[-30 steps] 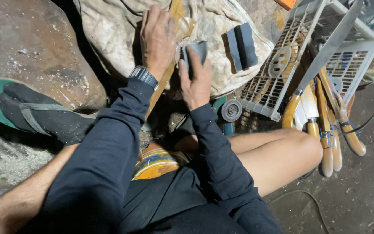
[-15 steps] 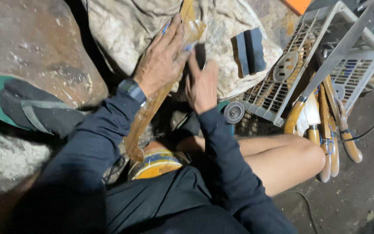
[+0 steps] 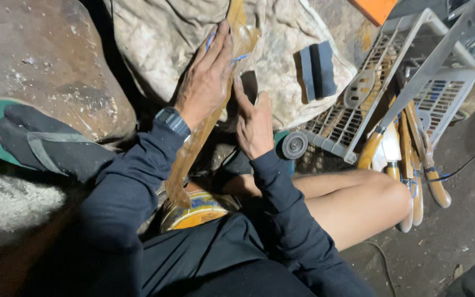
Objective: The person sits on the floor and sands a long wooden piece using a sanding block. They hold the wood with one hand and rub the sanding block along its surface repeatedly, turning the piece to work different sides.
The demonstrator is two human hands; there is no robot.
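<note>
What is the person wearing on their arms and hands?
Both arms are covered by long dark navy sleeves down to the wrists. A black wristwatch sits on the left wrist. The left hand and the right hand are bare, with no gloves.
</note>
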